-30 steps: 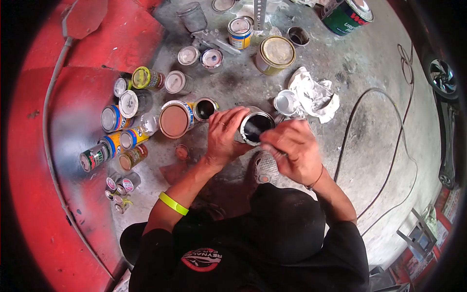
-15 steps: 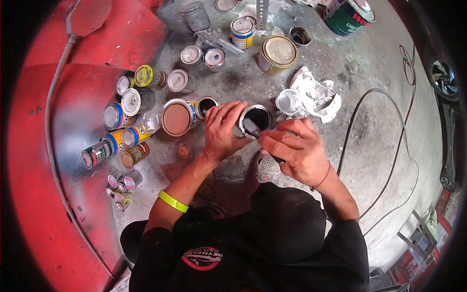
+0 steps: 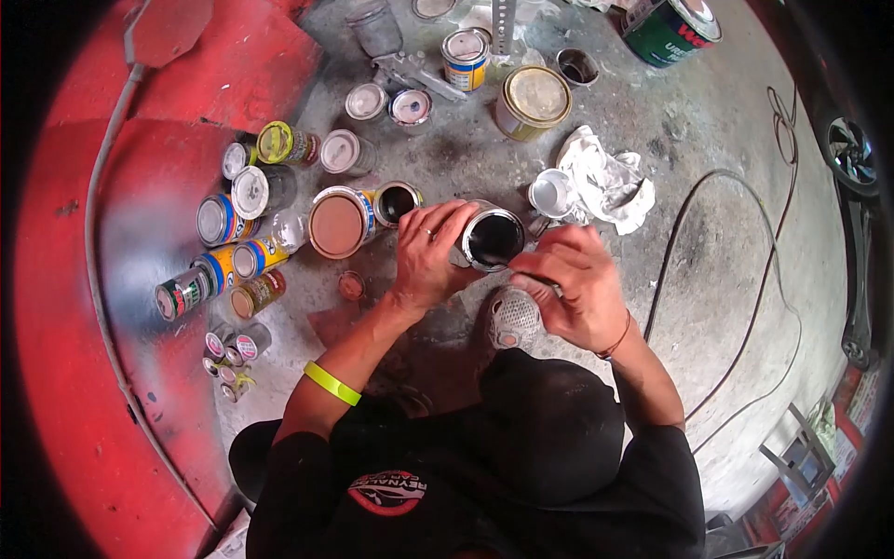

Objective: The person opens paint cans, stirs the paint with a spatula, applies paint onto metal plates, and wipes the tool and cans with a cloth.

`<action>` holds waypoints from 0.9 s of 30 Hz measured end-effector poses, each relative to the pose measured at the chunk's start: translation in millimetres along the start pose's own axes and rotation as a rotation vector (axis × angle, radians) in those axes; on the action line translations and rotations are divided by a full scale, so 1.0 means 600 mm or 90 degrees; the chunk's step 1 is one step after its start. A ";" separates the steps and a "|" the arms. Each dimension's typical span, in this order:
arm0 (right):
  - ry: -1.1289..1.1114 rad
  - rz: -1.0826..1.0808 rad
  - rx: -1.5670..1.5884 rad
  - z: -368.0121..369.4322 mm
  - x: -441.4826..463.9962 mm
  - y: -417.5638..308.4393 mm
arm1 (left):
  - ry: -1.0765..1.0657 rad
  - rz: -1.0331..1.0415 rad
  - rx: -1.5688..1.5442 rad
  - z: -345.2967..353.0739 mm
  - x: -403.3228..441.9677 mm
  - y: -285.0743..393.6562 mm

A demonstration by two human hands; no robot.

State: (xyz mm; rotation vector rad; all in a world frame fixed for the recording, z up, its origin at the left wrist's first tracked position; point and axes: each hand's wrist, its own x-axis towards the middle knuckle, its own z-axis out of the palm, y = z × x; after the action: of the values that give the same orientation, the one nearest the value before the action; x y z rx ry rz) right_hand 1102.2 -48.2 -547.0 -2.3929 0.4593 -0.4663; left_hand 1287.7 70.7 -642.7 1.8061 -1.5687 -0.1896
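Observation:
My left hand point(image 3: 430, 256) grips a metal paint can point(image 3: 467, 244) from its left side, and the can leans toward me. Dark, glossy paint point(image 3: 495, 240) shows inside its round mouth. At the lower right of the rim is my right hand point(image 3: 575, 284), its fingers pinched together. Whatever they hold is mostly hidden and blurred. Just left of the can stands a smaller open tin point(image 3: 398, 202) with dark contents, beside a wide can with a brown lid point(image 3: 337, 225). A white cup point(image 3: 552, 193) is beyond my right hand.
A crumpled white cloth point(image 3: 607, 182) lies right of the cup. Several cans, including a yellow-lidded one point(image 3: 276, 143), crowd the left by a red panel point(image 3: 70, 307). A large can point(image 3: 535, 98) and a spray gun point(image 3: 419, 76) are farther off. A hose point(image 3: 663, 265) curves along the right.
My right hand has shifted slightly right, away from the can's mouth. The pale object seen in the mouth before is no longer visible there. My left hand still holds the can.

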 end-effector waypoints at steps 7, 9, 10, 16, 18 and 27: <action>0.057 0.007 -0.067 0.008 0.003 0.009 | -0.006 0.002 -0.034 0.002 0.000 0.002; 0.087 0.013 -0.076 0.009 0.001 0.008 | -0.002 -0.003 -0.010 -0.001 0.004 0.004; 0.041 -0.005 -0.048 0.009 -0.001 0.005 | -0.002 -0.002 -0.009 0.000 0.004 0.002; -0.020 -0.035 -0.079 0.020 -0.015 0.010 | -0.007 0.015 -0.011 -0.003 0.005 0.000; 0.016 -0.043 -0.061 0.027 -0.013 0.008 | -0.046 0.009 -0.024 0.003 -0.006 -0.005; -0.026 0.074 0.059 0.034 -0.014 0.014 | -0.023 -0.017 -0.025 0.006 -0.014 -0.009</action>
State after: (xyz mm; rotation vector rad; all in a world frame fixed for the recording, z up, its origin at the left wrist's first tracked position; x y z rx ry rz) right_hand 1102.0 -40.0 -569.1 -2.2680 0.5432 -0.3786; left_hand 1288.1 76.5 -651.6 1.8032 -1.5548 -0.2654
